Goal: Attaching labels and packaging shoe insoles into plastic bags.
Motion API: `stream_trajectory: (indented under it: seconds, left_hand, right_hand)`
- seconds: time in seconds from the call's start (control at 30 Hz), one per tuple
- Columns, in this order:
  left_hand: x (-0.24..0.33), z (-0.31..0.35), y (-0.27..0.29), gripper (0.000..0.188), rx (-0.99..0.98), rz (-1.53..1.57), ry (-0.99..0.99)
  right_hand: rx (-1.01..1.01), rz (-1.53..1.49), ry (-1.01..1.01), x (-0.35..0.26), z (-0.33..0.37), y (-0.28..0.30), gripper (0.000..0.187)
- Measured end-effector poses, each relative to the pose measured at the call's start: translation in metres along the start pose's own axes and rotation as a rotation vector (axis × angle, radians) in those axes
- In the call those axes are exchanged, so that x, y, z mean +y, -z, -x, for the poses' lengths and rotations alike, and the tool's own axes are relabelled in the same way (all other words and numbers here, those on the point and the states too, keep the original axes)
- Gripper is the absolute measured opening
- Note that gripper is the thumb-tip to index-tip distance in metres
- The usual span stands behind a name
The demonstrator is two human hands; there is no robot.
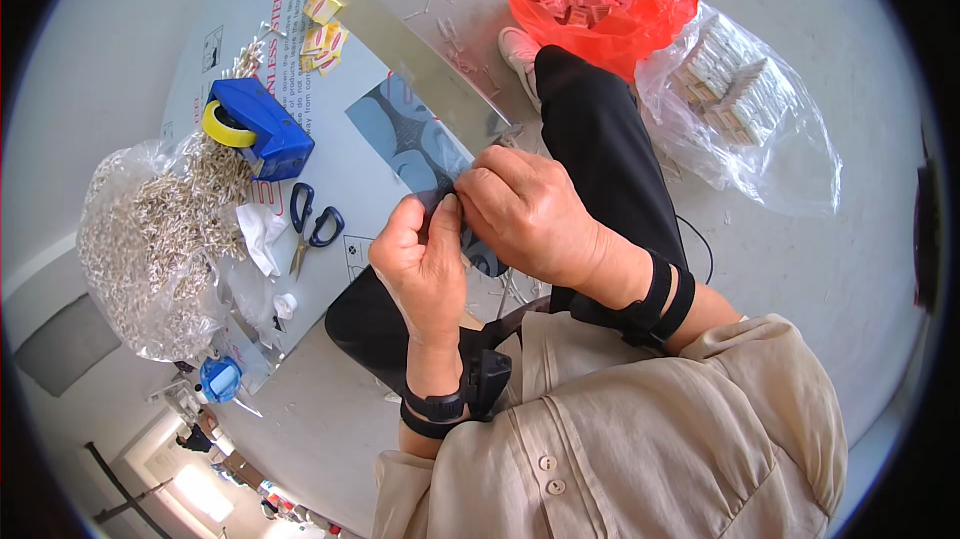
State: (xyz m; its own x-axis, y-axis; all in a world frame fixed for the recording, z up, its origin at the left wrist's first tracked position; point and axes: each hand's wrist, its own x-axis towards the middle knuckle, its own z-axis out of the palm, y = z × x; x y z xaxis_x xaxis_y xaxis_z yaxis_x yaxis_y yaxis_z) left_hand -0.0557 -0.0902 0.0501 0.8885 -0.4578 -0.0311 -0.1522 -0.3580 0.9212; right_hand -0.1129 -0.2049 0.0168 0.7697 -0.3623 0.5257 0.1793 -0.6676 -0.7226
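My left hand [425,254] and my right hand [525,209] meet over the table's edge. Both pinch the dark upper part of a thin grey-blue sheet with a rounded pattern, which could be film or cloth. The patterned sheet [408,144] spreads beyond my fingers over the table side, and a bit of it shows below my hands. My fingertips hide the spot where they grip it. Nearest my left hand on the table lie dark-handled scissors [318,224], apart from it.
On the table [345,149] are a blue tape dispenser [262,129] with yellow tape, small yellow boxes [323,39], and a clear bag of many small pale pieces [165,249]. A red bag [600,19] and a clear bag of white packs [740,104] lie on the littered floor.
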Motion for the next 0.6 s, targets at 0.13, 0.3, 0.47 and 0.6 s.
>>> stream_trajectory:
  seconds: [0.13, 0.3, 0.47, 0.6]
  left_hand:
    - [0.0041, 0.0005, -0.0018, 0.019, 0.013, 0.016, 0.027]
    - [0.0, -0.0013, 0.0002, 0.024, 0.003, 0.071, -0.049]
    - [0.0026, -0.0007, 0.0025, 0.028, 0.004, 0.104, 0.03]
    - [-0.0011, -0.001, 0.0072, 0.007, -0.037, 0.26, 0.146]
  right_hand:
    - [0.018, 0.016, 0.001, -0.0008, -0.0015, -0.0003, 0.019]
    - [0.043, -0.036, -0.058, -0.0011, -0.0028, -0.0024, 0.018]
    - [0.049, -0.397, -0.349, 0.0013, 0.0027, -0.0059, 0.012]
    - [-0.081, -0.637, -0.606, 0.0019, 0.0, 0.0037, 0.01]
